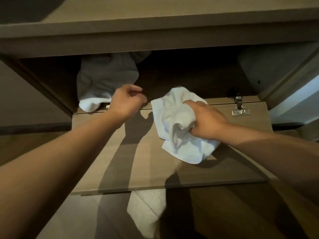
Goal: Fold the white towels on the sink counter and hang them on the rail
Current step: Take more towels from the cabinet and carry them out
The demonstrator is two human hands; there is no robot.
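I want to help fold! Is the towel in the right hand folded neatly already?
No, the white towel is bunched and crumpled in the right hand, with loose corners hanging over the open cabinet door.

Looking down into open cabinet (51, 80) under the bench (155, 30). Drop-down door (120, 161) lies flat, metal hinge (240, 109) at its right rear. Right hand (206, 120) grips a bunched white towel (176, 128), cloth hanging just above the door panel. Left hand (126, 100), fingers curled, at the cabinet's front edge, just beside a second towel (98, 87) heaped inside on the left; whether it pinches anything can't be told. Second towel mostly in shadow, bottom edge lit. Another white towel (146, 211) on the floor (77, 218) below the door.
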